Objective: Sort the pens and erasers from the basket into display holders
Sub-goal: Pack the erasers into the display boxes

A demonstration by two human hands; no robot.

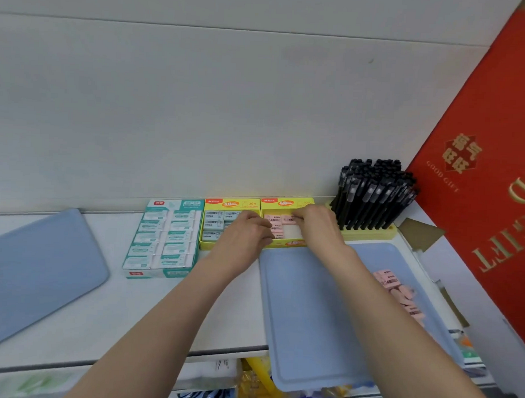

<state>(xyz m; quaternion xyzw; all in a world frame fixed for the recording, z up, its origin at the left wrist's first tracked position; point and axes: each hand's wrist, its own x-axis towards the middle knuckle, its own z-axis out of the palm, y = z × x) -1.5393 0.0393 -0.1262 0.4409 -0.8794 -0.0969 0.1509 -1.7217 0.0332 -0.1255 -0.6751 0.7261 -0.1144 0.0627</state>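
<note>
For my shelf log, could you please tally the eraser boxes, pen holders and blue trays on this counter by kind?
Teal eraser box: 1
Yellow eraser boxes: 2
Yellow pen holder: 1
Blue trays: 2
Total: 6

Stationery shop shelf (132, 313): retail eraser display boxes (231, 204), a packed pen holder (370, 234), a red gift box (479, 176).

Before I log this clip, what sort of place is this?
Most likely a stationery shop's display shelf: open retail boxes of erasers in rows, a yellow holder packed with black pens, and a red gift box standing at the right.
</note>
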